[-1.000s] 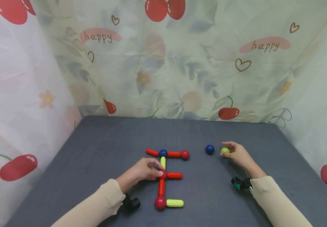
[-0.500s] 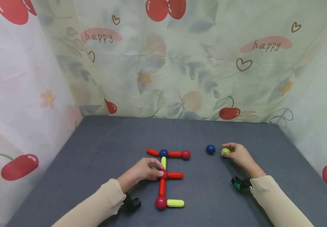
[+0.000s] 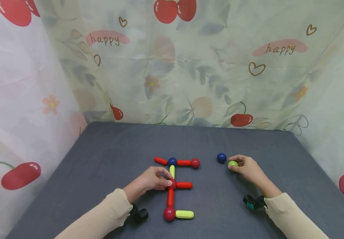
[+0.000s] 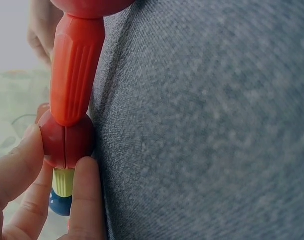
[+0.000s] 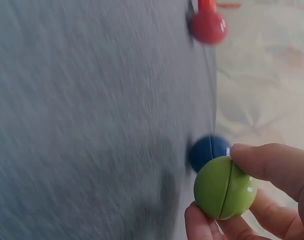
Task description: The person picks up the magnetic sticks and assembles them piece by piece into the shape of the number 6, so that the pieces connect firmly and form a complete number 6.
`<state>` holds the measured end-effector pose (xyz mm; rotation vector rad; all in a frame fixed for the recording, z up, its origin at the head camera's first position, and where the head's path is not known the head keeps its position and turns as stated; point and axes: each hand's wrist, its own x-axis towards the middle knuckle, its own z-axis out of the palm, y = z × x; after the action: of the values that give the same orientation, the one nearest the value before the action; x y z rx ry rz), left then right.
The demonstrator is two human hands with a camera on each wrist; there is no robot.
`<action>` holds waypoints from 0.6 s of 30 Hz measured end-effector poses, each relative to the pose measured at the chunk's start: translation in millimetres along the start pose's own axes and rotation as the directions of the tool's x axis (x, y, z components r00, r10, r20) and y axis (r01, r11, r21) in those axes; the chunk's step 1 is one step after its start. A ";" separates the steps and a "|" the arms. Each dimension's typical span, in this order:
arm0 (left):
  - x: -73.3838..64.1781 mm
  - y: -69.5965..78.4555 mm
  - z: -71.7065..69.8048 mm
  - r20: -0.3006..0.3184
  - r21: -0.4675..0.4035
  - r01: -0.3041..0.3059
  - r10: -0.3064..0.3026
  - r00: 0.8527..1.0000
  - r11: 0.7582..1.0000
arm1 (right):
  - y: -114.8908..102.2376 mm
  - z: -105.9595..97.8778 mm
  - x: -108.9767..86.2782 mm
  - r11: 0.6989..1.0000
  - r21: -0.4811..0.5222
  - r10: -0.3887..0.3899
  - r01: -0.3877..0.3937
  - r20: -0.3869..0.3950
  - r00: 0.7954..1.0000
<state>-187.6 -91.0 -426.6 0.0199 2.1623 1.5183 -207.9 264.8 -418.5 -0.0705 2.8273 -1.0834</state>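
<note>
My left hand (image 3: 151,178) pinches the middle red ball (image 4: 69,140) of a joined figure of rods and balls lying on the table. From that ball a yellow-green rod (image 3: 172,171) runs up to a blue ball (image 3: 172,161), one red rod (image 3: 184,185) points right, and another red rod (image 4: 76,70) leads down to a lower red ball (image 3: 169,213). A yellow-green rod (image 3: 185,214) sticks out right from the lower ball. On the right, my right hand (image 3: 248,168) holds a green ball (image 5: 225,188) between thumb and fingers, near a loose blue ball (image 3: 221,157).
At the figure's top, a red rod (image 3: 160,161) extends left and another red rod (image 3: 184,163) ends in a red ball (image 3: 195,163). The dark grey table (image 3: 124,142) meets a printed curtain (image 3: 184,83) at its back edge. Black wrist straps (image 3: 254,201) touch both sleeves.
My right hand has moved slightly left and nearer to me, carrying the green ball with it. The left hand keeps its grip on the middle red ball.
</note>
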 end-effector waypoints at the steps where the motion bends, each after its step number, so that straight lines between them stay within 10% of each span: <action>1: 0.2 0.0 0.3 -0.001 -0.001 0.000 0.000 1.000 1.000 | -2.3 1.7 -2.8 1.000 0.003 -0.011 0.011 0.004 1.000; 18: 1.1 -0.7 0.7 -0.005 -0.003 0.006 -0.006 1.000 1.000 | -49.3 47.5 -26.8 0.994 0.089 -0.075 0.068 0.080 0.994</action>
<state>-188.1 -90.4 -427.9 0.0087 2.1618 1.5205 -175.3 199.0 -418.2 -0.2053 2.7199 -1.1873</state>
